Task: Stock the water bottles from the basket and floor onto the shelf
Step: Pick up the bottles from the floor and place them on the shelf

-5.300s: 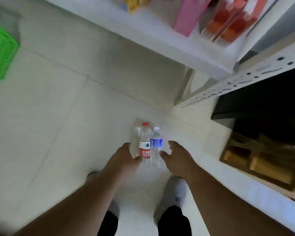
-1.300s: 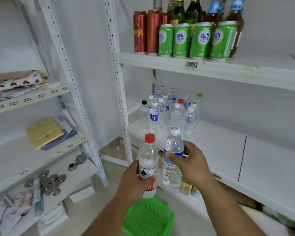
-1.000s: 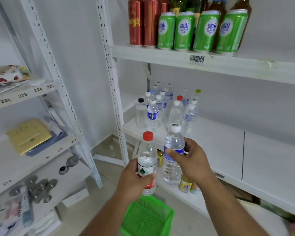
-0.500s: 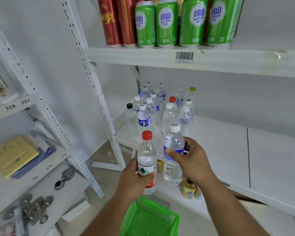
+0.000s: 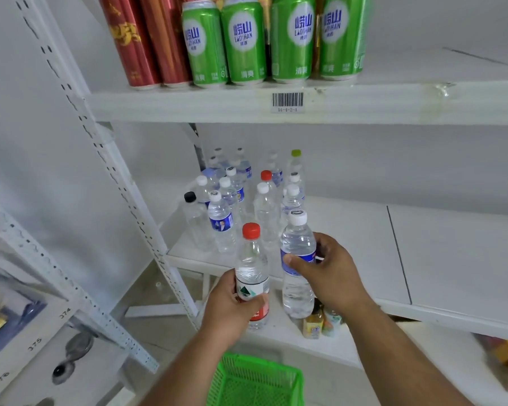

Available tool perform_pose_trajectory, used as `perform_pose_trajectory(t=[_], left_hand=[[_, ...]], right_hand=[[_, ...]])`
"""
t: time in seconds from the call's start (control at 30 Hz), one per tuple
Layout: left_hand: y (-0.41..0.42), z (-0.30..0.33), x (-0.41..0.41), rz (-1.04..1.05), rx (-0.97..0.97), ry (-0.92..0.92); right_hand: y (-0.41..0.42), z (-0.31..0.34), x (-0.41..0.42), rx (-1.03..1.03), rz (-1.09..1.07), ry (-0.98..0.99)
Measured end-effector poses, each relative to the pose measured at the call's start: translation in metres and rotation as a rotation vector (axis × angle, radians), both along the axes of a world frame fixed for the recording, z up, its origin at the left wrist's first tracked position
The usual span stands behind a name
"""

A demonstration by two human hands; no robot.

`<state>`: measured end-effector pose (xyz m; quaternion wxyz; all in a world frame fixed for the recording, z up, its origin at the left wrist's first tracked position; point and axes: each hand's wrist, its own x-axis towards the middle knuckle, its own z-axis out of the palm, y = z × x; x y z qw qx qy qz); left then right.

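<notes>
Upright, left hand [image 5: 232, 309] grips red-capped bottle [image 5: 252, 268]; right hand [image 5: 329, 273] grips white-capped bottle [image 5: 296, 259].

Both forearms extended forward and upward from the lower frame edge, left hand [image 5: 232, 306] curled around the lower body of a red-capped bottle [image 5: 252, 268], right hand [image 5: 332, 273] curled around the mid-body of a white-capped bottle [image 5: 297, 253], both bottles upright and close together.

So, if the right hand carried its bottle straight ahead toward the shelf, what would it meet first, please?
Probably the white-capped bottle at the cluster's near right; the right hand lines up with it, though depth is unclear.
</notes>
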<state>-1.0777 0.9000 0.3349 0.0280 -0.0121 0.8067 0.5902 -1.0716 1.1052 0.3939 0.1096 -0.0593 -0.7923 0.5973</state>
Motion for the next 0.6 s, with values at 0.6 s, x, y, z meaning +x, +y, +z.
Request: perform_pose_trajectory(t=[0.6], left_hand=[[-0.079, -0.010, -0.059, -0.272, 0.015, -0.027]], right_hand=[[-0.089, 0.004, -0.002, 0.106, -0.268, -0.009]])
